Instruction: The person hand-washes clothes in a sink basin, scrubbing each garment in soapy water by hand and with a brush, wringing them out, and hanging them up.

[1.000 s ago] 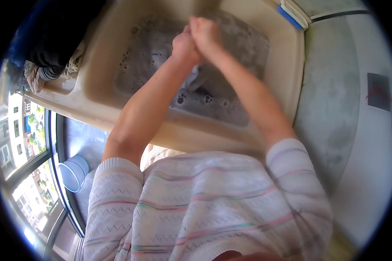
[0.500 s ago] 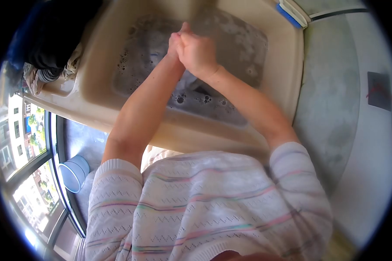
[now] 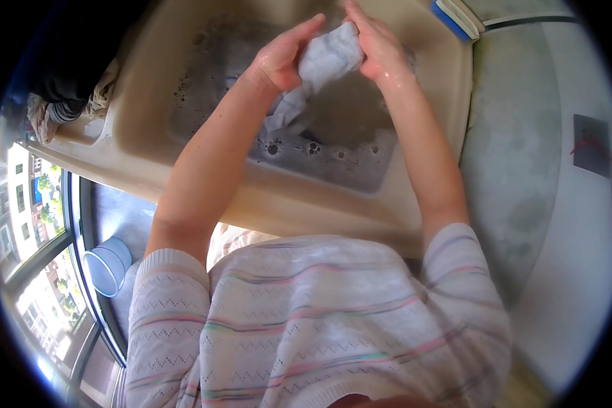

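A wet, bunched white cloth (image 3: 330,60) is held between my two hands above the soapy water. My left hand (image 3: 283,60) cups it from the left, thumb pointing up. On the other side my right hand (image 3: 377,46) presses against it, its fingers partly hidden behind the cloth. A twisted tail of the cloth hangs toward the grey, foamy water (image 3: 333,166) in the beige sink (image 3: 265,204). Whether its lower end dips into the water I cannot tell.
Dark clothes (image 3: 81,54) and a beige cloth are heaped on the sink's left ledge. A blue-bristled brush (image 3: 452,20) lies at the far right corner. A light blue bucket (image 3: 107,266) stands on the floor at left, beside the window. A wall borders the right side.
My hands were clasped together over the water. Now they are apart and a little farther right, with the bunched cloth showing between them.
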